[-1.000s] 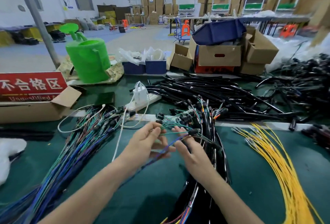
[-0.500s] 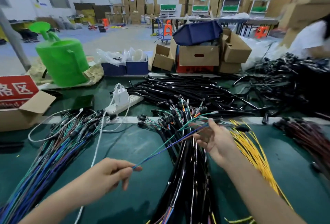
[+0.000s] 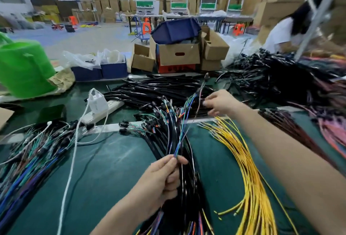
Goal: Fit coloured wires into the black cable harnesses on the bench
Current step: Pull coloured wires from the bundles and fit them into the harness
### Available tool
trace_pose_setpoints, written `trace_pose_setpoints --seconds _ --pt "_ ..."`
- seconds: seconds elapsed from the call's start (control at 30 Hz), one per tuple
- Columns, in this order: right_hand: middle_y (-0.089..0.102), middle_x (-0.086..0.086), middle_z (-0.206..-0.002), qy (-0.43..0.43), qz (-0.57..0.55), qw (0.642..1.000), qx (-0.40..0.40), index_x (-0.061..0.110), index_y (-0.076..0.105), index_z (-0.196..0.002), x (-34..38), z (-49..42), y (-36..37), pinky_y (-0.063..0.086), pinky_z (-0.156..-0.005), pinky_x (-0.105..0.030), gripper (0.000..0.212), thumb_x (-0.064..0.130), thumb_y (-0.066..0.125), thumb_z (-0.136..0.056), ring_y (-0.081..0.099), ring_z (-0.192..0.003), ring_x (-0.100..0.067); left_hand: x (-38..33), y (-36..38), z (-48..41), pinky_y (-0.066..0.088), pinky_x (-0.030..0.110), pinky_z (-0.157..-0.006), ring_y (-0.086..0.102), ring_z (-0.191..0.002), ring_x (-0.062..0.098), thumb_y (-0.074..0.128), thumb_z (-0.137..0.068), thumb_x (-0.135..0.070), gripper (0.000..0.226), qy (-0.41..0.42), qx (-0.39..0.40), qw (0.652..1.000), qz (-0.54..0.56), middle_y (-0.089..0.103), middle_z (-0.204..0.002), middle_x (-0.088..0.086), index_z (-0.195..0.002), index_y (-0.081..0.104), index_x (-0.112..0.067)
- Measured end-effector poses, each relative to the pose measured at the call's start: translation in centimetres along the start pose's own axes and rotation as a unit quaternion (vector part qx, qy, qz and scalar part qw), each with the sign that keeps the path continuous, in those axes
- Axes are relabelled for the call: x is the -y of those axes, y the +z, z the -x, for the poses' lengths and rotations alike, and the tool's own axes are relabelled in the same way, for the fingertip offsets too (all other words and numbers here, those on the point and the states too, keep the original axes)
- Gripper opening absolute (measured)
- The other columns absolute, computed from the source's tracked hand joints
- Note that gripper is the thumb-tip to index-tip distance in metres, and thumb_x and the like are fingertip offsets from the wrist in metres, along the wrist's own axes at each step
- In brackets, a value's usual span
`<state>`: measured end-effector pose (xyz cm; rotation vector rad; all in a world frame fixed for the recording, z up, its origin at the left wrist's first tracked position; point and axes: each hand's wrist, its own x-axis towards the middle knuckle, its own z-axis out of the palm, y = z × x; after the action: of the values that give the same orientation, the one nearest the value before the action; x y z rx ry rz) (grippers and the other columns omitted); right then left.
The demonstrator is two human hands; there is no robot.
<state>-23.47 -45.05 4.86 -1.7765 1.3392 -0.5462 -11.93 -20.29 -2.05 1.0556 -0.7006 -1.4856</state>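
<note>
A bundle of black cable harnesses [image 3: 174,137] with coloured wire ends runs down the middle of the green bench [image 3: 112,169]. My left hand [image 3: 161,178] pinches a thin set of blue and green wires [image 3: 182,133] just above the bundle. These wires stretch up and away to my right hand [image 3: 219,103], which grips their far ends above the bench's metal seam. Yellow wires [image 3: 249,169] lie fanned out to the right of the bundle, under my right forearm.
Blue, green and purple wires [image 3: 31,161] lie at the left. A white power strip [image 3: 101,111] with charger and white cord sits behind them. More black harnesses [image 3: 271,81] are heaped at the back right. Cardboard boxes [image 3: 177,55], a green watering can [image 3: 20,68] and a person [image 3: 284,29] are beyond.
My right hand has lifted the wire ends farther away and to the right. My left hand has slid right along the wires to above the black bundle. The camera has turned right.
</note>
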Motion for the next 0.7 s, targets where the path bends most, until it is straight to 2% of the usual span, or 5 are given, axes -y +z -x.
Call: trace_pose_setpoints --seconds 0.07,0.17,0.37,0.63,0.7 --pt "0.065 -0.014 -0.074 0.016 0.211 0.977 -0.021 0.000 0.069 -0.093 -3.3 1.0 -0.1 0.052 -0.050 -0.026 0.015 0.011 0.069 -0.083 0.062 -0.056 -0.024 1.2 0.5 -1.1 0.025 0.013 -0.035 0.022 -0.045 0.006 0.046 -0.089 -0.017 0.022 -0.022 0.005 0.997 0.071 0.032 -0.056 0.000 -0.097 0.061 -0.002" --pt "0.070 -0.014 -0.068 0.064 0.346 0.936 -0.002 -0.001 0.071 -0.087 -7.3 2.9 -0.4 0.059 -0.062 -0.031 0.018 0.015 0.070 -0.078 0.067 -0.059 -0.024 2.8 0.1 -1.6 0.028 0.016 -0.038 0.025 -0.049 0.008 0.050 -0.085 -0.014 0.019 -0.033 0.023 0.990 0.136 0.036 -0.060 0.003 -0.090 0.060 0.002" --pt "0.068 -0.010 -0.083 0.080 0.374 0.924 -0.014 0.005 0.066 -0.084 -9.4 3.6 0.3 0.058 -0.075 -0.037 0.014 0.015 0.073 -0.077 0.068 -0.076 -0.025 3.2 -0.4 -2.0 0.035 0.020 -0.039 0.031 -0.043 0.008 0.049 -0.085 -0.010 0.016 -0.029 0.030 0.979 0.200 0.038 -0.059 0.005 -0.084 0.061 0.001" --pt "0.049 -0.004 -0.085 0.012 0.548 0.836 -0.036 0.014 0.043 -0.075 -8.3 3.2 1.7 0.038 -0.065 -0.029 0.013 0.012 0.054 -0.081 0.057 -0.085 -0.028 2.9 -0.6 -1.9 0.036 0.021 -0.039 0.031 -0.040 0.007 0.048 -0.086 -0.010 0.016 -0.037 0.034 0.978 0.203 0.038 -0.056 0.004 -0.089 0.059 0.002" --pt "0.051 -0.004 -0.087 0.006 0.530 0.846 -0.059 0.015 0.047 -0.079 -8.0 2.9 1.6 0.038 -0.066 -0.029 0.007 0.015 0.053 -0.083 0.058 -0.088 -0.029 3.0 -0.6 -1.8 0.037 0.021 -0.039 0.032 -0.039 0.007 0.048 -0.086 -0.010 0.017 -0.033 0.035 0.979 0.200 0.039 -0.056 0.004 -0.091 0.058 0.003"
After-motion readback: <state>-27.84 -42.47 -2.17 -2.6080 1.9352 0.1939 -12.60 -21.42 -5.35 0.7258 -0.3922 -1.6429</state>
